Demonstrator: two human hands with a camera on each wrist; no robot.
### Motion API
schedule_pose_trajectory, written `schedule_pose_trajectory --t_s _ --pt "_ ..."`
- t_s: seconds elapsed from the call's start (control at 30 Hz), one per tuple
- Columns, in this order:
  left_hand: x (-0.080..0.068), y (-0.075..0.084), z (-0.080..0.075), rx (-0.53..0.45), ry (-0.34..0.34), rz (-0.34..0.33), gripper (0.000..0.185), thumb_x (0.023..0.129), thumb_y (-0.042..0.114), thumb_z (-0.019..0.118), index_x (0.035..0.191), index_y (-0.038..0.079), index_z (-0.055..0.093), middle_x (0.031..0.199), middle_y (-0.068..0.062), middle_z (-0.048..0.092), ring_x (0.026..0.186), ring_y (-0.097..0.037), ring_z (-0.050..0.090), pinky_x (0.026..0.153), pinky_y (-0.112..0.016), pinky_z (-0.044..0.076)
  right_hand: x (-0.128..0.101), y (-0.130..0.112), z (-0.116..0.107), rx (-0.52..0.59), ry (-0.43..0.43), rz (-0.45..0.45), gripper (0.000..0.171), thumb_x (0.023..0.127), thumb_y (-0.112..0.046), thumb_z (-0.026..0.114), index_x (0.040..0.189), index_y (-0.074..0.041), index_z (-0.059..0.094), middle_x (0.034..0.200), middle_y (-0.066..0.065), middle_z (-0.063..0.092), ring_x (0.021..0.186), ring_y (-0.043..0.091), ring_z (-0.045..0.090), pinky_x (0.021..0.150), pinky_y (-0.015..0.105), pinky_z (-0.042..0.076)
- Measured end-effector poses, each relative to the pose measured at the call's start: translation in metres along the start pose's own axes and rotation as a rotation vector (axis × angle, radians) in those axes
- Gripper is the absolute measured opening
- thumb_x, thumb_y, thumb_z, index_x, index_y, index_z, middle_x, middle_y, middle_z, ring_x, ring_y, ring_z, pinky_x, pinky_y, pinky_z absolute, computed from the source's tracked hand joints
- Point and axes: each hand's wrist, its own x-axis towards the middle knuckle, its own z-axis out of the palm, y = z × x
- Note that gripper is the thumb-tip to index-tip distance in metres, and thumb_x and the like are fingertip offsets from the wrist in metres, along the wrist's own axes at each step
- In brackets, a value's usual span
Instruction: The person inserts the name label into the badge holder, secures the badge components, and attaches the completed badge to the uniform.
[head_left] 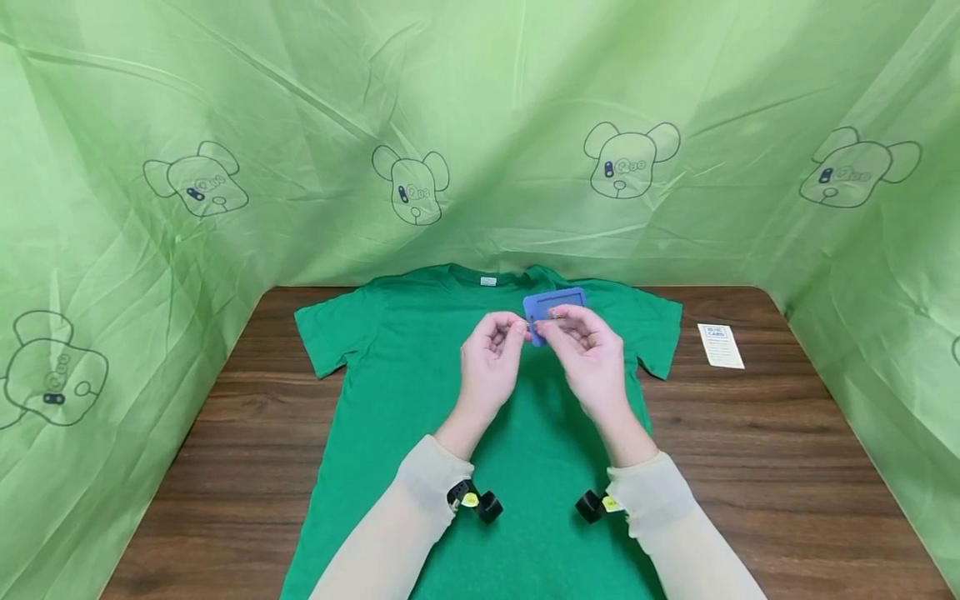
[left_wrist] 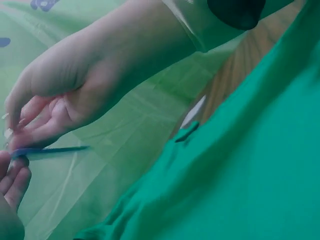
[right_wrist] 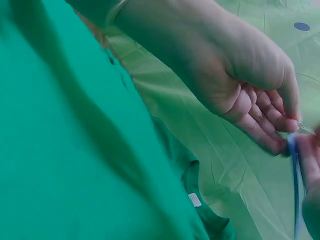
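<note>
A blue card holder (head_left: 557, 302) is held up over the chest of a green T-shirt (head_left: 420, 375) that lies flat on the wooden table (head_left: 750, 467). My right hand (head_left: 558, 321) pinches the holder's lower left part. My left hand (head_left: 512, 327) pinches at its left edge, fingertips almost meeting the right hand's. In the left wrist view the holder (left_wrist: 50, 150) shows edge-on between the right hand (left_wrist: 75, 95) and my left fingers (left_wrist: 12, 175). The right wrist view shows the left hand (right_wrist: 240, 70) opposite the holder's edge (right_wrist: 295, 175).
A small white printed card (head_left: 721, 345) lies on the table to the right of the shirt's sleeve. Green cloth with bear drawings (head_left: 630, 158) walls the table at the back and both sides. The shirt's white neck label (head_left: 488, 281) is at the collar.
</note>
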Motion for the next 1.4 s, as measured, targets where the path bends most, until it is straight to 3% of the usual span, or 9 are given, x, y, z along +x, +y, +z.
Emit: schedule_pose_trajectory --t_s 0.1,0.23,0.4,0.63,0.97,1.27,1.4 --pt "0.001 0.002 -0.002 -0.061 0.023 -0.028 0.013 0.109 0.005 0.067 0.109 -0.008 0.069 0.097 -0.022 0.076 0.089 -0.020 0.078 0.086 -0.030 0.065 0.002 -0.001 -0.002 0.034 0.026 0.022 0.020 0.101 0.006 0.074 0.119 0.014 0.070 0.101 0.005 0.081 0.093 0.016 0.079 0.089 0.028 0.065" --pt "0.002 0.005 -0.002 -0.107 0.011 -0.055 0.014 0.109 0.005 0.068 0.110 -0.008 0.070 0.100 -0.024 0.076 0.092 -0.021 0.079 0.090 -0.035 0.066 0.004 -0.001 -0.006 0.049 0.046 0.041 0.017 0.101 0.007 0.073 0.118 0.009 0.072 0.100 0.006 0.080 0.092 0.017 0.079 0.090 0.029 0.065" --pt "0.004 0.003 -0.003 -0.098 0.018 -0.081 0.012 0.108 0.002 0.067 0.109 -0.009 0.069 0.100 -0.025 0.076 0.091 -0.025 0.078 0.089 -0.036 0.066 0.004 0.000 -0.007 0.045 0.047 0.047 0.019 0.103 0.005 0.072 0.121 0.010 0.071 0.099 0.006 0.079 0.090 0.016 0.079 0.090 0.030 0.065" --pt "0.005 0.004 -0.004 -0.062 0.076 -0.161 0.010 0.107 0.003 0.068 0.105 -0.005 0.071 0.090 -0.020 0.077 0.080 -0.019 0.077 0.082 -0.035 0.067 0.005 0.000 -0.005 0.079 0.023 0.036 0.023 0.104 0.008 0.067 0.125 0.018 0.062 0.102 0.008 0.078 0.090 0.017 0.081 0.093 0.035 0.065" --pt "0.009 0.006 -0.006 0.005 0.095 -0.227 0.010 0.106 0.002 0.067 0.102 -0.005 0.073 0.091 -0.022 0.077 0.083 -0.042 0.079 0.070 -0.026 0.063 0.003 0.000 0.001 0.051 0.002 0.042 0.022 0.106 0.008 0.063 0.125 0.018 0.057 0.104 0.011 0.070 0.092 0.016 0.080 0.093 0.035 0.065" --pt "0.009 0.003 -0.011 -0.023 0.021 -0.216 0.009 0.106 0.005 0.069 0.104 -0.003 0.073 0.089 -0.016 0.076 0.080 -0.018 0.074 0.076 -0.027 0.064 0.002 0.001 -0.002 0.063 0.023 0.026 0.019 0.107 0.006 0.062 0.124 0.015 0.060 0.103 0.020 0.071 0.089 0.018 0.081 0.086 0.034 0.066" --pt "0.008 0.002 -0.013 -0.024 -0.006 -0.200 0.009 0.107 0.006 0.070 0.105 -0.003 0.073 0.090 -0.014 0.075 0.081 -0.018 0.072 0.079 -0.028 0.065 0.002 0.001 -0.003 0.085 0.014 0.022 0.016 0.107 0.007 0.063 0.122 0.010 0.063 0.102 0.017 0.072 0.090 0.020 0.081 0.087 0.036 0.066"
